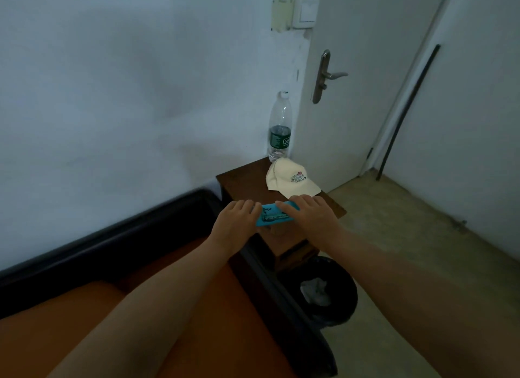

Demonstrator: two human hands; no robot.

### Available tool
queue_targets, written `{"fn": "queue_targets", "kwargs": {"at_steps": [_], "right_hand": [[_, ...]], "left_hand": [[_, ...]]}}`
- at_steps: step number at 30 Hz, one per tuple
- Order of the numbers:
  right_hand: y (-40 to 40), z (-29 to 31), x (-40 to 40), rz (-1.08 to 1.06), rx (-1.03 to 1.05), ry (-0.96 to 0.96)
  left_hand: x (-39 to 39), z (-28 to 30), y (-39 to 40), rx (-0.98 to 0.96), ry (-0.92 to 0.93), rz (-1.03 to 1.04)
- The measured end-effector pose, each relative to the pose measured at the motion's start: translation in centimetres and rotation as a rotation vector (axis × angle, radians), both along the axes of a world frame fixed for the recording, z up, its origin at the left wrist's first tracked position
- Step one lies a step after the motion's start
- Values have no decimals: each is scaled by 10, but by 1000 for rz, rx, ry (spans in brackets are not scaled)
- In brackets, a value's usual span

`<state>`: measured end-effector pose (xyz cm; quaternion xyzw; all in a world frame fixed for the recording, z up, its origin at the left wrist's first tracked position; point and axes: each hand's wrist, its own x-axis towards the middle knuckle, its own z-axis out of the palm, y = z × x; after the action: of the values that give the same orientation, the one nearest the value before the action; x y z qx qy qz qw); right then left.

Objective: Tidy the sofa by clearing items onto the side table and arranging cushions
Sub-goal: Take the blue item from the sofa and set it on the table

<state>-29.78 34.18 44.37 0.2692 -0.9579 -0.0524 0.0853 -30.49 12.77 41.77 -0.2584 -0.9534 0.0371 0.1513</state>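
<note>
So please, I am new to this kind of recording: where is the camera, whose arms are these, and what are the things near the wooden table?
There is no machine here. The one picture comes from a wide-angle camera worn on a person's head, looking forward and down, so the two bare arms are that person's own. The left hand and the right hand together hold a flat turquoise packet with dark print over the near part of the dark brown wooden side table. Both have a grip on it, one at each end. On the table lie a cream cloth cap with a printed badge and, behind it by the wall, a clear plastic bottle with a green label, upright. The orange sofa seat is below, and a black waste bin stands on the floor beside it.
</note>
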Motion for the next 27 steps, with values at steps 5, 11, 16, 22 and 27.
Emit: {"fn": "queue_targets", "kwargs": {"at_steps": [5, 11, 16, 22, 27], "right_hand": [[47, -17, -51, 60, -26, -1], [116, -22, -112, 169, -22, 15], [150, -19, -151, 262, -40, -3], [161, -26, -198, 339, -50, 20], [149, -32, -229, 374, -42, -19]], "left_hand": [[-28, -11, 50, -25, -34, 81], [-59, -15, 126, 26, -50, 240], [-75, -15, 170, 82, -64, 349], [-112, -17, 182, 94, -35, 415], [-138, -25, 172, 83, -49, 449]]}}
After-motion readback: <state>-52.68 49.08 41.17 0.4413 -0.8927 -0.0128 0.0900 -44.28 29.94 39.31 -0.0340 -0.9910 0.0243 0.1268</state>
